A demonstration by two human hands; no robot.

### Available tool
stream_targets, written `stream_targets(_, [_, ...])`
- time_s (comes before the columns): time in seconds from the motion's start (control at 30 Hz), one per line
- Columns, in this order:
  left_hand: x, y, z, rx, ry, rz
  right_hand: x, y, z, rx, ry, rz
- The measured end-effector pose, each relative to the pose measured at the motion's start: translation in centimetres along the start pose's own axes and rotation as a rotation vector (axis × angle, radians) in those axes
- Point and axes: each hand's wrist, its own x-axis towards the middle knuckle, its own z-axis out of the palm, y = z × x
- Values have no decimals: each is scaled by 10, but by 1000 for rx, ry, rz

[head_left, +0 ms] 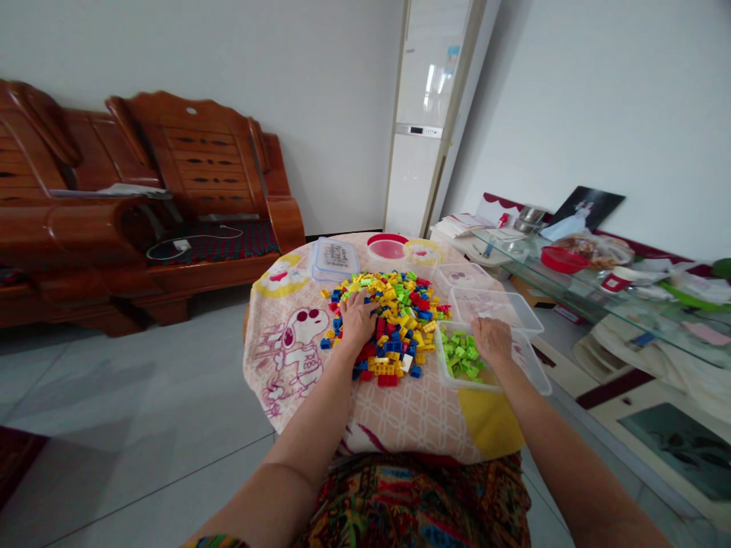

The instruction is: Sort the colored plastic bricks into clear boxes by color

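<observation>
Lime-green toy bricks (462, 355) lie gathered in the clear plastic bin (477, 386) beneath the curled right hand (493, 340), while a mixed-colour brick heap (394, 329), greens included, remains on the worktop (411, 418) under the left hand (358, 317), neither grip discernible.

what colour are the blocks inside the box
The blocks are light green, clearest in the head view.

My table (400, 418) sits mid-frame, the toy-brick pile (400, 320) on its centre.
Just right of the pile I have an open storage box (440, 354) with more bricks (464, 356) inside and two storage boxes (525, 310) behind it; beyond the pile lie a box lid (335, 257) and, right of that, a round tub (377, 240). Past the table I see a wooden settee (194, 167) upper left, an upright appliance (426, 152) top centre and a glass-topped cabinet (576, 288) at right.
</observation>
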Motion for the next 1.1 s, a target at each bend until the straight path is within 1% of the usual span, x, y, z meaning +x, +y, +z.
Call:
stream_targets(0.13, [2,2,2,22,-20,-7,1,-1,-1,-3,-17,3])
stream_targets(0.27, [5,4,2,20,-22,-22,1,0,-1,3,4,5])
stream_targets(0.4, [7,6,-4,-37,46,8,0,0,1,9,22,-6])
stream_targets(0.5, [5,16,-11,-107,83,101,0,0,0,8,21,-3])
stream_targets(0.6, [-2,36,-12,-191,18,261,-1,-1,-2,16,21,-2])
stream_targets(0.67, [-9,53,-7,-253,-56,377,0,-1,-2,18,12,1])
stream_targets(0.77, [-20,77,5,-329,-154,544,0,-1,-3,17,0,2])
stream_targets(0.87, [-30,95,17,-357,-231,667,1,-1,-3,10,-3,10])
stream_targets(0.93, [-34,102,23,-346,-272,717,0,-1,-3,12,4,8])
stream_targets(1.0, [-35,103,25,-325,-281,731,0,-1,-3,19,6,3])
stream_targets(1.07, [-31,98,23,-319,-238,685,-1,-1,-3,27,-5,6])
stream_targets(1.1, [-28,93,20,-321,-192,628,-1,-1,-3,30,-10,9])
